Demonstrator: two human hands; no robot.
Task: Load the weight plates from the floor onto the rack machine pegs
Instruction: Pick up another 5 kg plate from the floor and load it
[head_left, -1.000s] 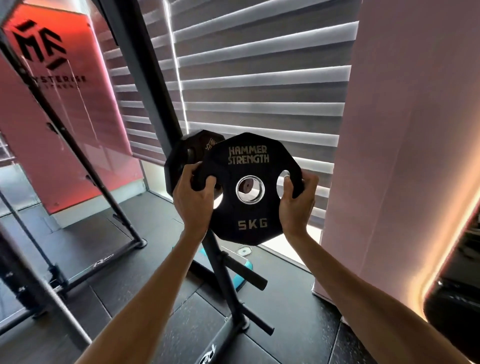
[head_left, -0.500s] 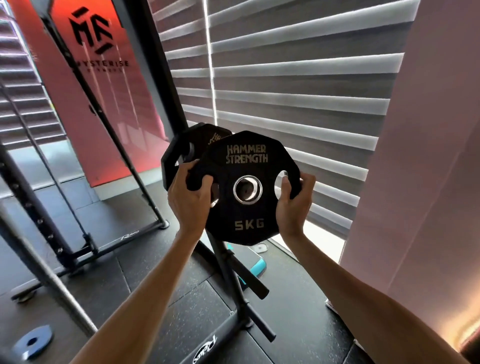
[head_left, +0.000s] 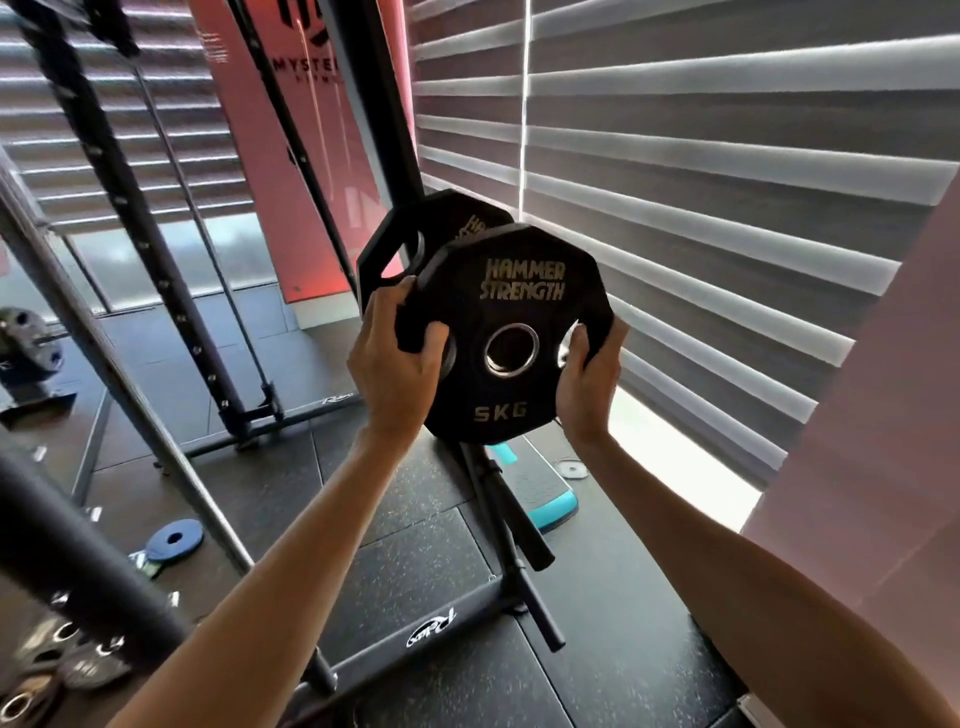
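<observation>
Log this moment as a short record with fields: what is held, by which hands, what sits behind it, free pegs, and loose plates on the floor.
held: 5 kg plate, black, marked Hammer Strength, face toward the camera
left hand: gripping the plate's left grip hole
right hand: gripping the plate's right edge
behind it: second black plate at the rack upright
free pegs: two bare lower pegs
floor: blue plate at left; more plates at bottom left, blurred

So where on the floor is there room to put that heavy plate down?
Bare mat lies between the rack's foot bar and the rack base. The lower left is crowded with the blue plate and metal plates.
</observation>
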